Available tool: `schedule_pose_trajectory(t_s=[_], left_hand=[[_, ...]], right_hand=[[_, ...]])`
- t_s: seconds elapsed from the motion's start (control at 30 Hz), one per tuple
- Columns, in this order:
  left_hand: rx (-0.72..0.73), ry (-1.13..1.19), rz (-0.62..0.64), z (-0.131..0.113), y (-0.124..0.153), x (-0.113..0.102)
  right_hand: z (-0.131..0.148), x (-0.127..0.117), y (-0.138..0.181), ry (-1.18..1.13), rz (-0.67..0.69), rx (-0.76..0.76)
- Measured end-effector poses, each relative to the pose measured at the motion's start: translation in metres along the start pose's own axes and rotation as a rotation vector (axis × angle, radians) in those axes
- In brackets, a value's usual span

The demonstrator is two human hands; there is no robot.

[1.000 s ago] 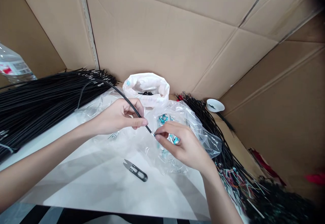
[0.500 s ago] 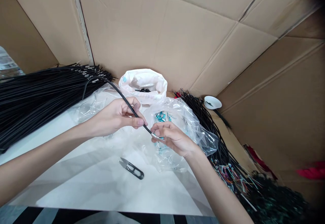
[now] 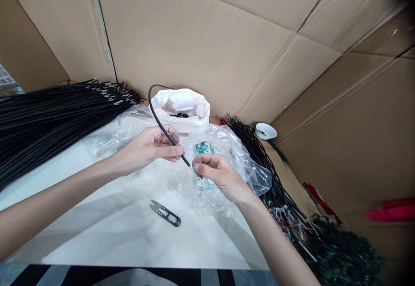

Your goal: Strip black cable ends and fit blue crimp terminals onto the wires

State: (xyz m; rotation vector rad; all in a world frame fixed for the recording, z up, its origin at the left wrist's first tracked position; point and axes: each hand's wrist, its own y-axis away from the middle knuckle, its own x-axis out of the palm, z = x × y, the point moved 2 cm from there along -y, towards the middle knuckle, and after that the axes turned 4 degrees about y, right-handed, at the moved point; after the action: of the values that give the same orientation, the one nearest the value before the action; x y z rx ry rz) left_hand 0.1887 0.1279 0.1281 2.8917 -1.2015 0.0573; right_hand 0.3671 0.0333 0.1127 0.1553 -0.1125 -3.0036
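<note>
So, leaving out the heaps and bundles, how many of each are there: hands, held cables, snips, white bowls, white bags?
Hands: 2 (left hand, right hand)
Held black cable: 1
Snips: 1
White bowl: 1
White bag: 1
Total: 6

Snips [image 3: 166,213]: on table [image 3: 106,238], front. Parts bag [image 3: 241,141]: behind snips. Pouch [image 3: 194,126]: farther back, before cardboard wall [image 3: 201,39]. Cable bundle [image 3: 58,117]: left. Second bundle [image 3: 274,176]: right, bowl [image 3: 270,131] beside it. Cable [image 3: 156,117]: in left hand [image 3: 147,147], end at right hand [image 3: 223,176].
</note>
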Motion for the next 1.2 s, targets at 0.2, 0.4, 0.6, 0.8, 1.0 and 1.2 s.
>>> schedule_pose_trajectory(t_s=[0.2,0.4,0.6,0.8,1.0,1.2], left_hand=[[-0.031,0.067,0.002,-0.004,0.006,-0.002],[0.099,0.128,-0.038,-0.009,0.010,0.000],[0.175,0.083,0.065,-0.026,0.019,-0.005],[0.220,0.092,0.107,-0.042,0.031,-0.012],[0.254,0.105,0.153,-0.049,0.032,-0.018],[0.331,0.182,0.117,-0.050,0.028,-0.025]], right_hand=[[-0.003,0.006,0.001,-0.143,0.039,0.053],[-0.009,0.028,0.002,-0.596,0.175,0.202],[0.008,0.034,0.010,-0.228,-0.009,-0.123],[0.045,0.034,0.022,0.235,-0.008,-0.323],[0.064,0.033,0.022,0.305,0.078,-0.282],[0.051,0.037,-0.002,-0.034,-0.021,-0.228]])
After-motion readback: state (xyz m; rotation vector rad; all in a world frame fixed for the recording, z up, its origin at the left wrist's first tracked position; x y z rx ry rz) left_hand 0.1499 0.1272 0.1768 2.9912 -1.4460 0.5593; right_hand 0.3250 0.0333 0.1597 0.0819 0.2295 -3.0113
